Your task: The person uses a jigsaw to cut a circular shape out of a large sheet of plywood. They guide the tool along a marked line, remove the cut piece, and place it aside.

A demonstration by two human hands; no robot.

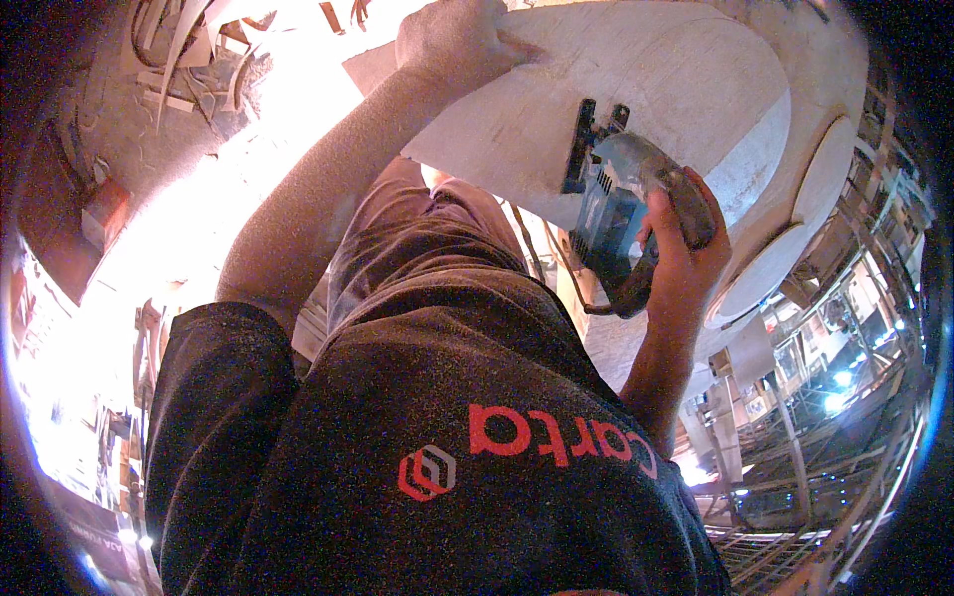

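Note:
My right hand point(686, 233) grips the handle of a blue-and-black jigsaw point(616, 214), its black base plate lying on a pale wooden board point(686, 70) with a rounded right end. A cord hangs from the saw's lower part. My left hand point(457, 40) is curled at the board's upper left edge, holding it, with the thumb lying on the board's face; some fingertips are hidden. My legs in trousers show below the board, beside the saw.
Round wooden discs point(760, 273) rest on the right of the work surface point(825, 89). Wood offcuts point(169, 70) and scraps litter the floor at upper left, near a bright glare. Cluttered frames and slats point(795, 427) fill the right background.

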